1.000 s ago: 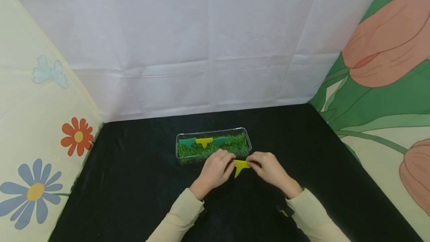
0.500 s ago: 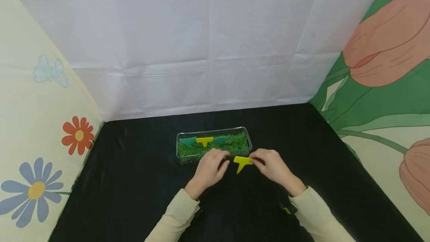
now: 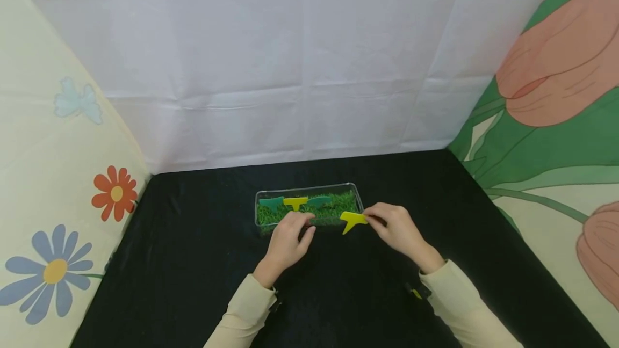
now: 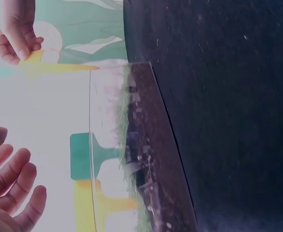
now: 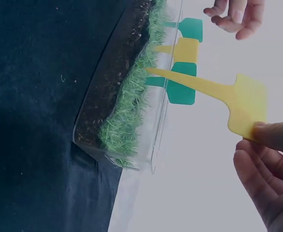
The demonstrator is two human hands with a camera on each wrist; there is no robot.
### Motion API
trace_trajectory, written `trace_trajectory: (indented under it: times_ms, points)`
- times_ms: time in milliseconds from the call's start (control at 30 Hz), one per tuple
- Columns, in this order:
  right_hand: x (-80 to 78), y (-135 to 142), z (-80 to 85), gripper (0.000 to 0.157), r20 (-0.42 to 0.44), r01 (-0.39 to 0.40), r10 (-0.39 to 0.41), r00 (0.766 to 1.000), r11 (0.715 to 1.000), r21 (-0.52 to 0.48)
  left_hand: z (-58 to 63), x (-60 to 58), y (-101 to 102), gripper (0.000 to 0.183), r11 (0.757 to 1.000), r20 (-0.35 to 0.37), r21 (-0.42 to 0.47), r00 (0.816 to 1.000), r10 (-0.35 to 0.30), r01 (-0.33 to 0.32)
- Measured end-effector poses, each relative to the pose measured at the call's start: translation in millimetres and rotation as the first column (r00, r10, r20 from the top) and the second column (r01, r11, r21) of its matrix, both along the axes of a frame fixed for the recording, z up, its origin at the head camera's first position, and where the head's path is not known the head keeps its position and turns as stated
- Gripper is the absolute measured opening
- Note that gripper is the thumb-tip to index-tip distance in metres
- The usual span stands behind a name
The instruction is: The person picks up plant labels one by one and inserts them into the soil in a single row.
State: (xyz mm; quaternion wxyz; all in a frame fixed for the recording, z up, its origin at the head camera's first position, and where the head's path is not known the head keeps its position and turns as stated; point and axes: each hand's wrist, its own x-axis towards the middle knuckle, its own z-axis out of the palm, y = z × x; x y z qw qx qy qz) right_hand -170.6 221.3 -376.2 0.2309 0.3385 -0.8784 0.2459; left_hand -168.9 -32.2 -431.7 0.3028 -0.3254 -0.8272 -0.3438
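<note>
My right hand (image 3: 397, 230) pinches a yellow T-shaped plant label (image 5: 247, 104) by one end of its head, its pointed stem angled toward the planter. In the head view the label overlaps the right front of a clear plastic planter box (image 3: 260, 214) of grass (image 5: 124, 130) over dark soil. My left hand (image 3: 287, 240) hovers by the planter's front with relaxed fingers, holding nothing. Standing in the grass are a teal label (image 3: 272, 204), a yellow label (image 3: 295, 202) and a second teal label (image 5: 182, 89), in a row from left toward the middle.
The planter stands on a black cloth (image 3: 193, 262) covering the table. A white sheet (image 3: 242, 69) hangs behind. Flower-printed fabric stands at the left (image 3: 53, 203) and right (image 3: 541, 187) sides.
My left hand has let go of the yellow label and moved left. My right hand has carried the label up and slightly right, toward the planter's right end.
</note>
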Motion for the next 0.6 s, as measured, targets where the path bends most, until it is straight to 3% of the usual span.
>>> trace_trajectory:
  times_ms: [600]
  points:
    - [-22.8, -0.5, 6.3, 0.019, -0.091, 0.018, -0.018, 0.996, 1.000, -0.005, -6.4, 0.1, -39.7, 0.021, 0.988, 0.025, 0.083, 0.992, 0.126, -0.128]
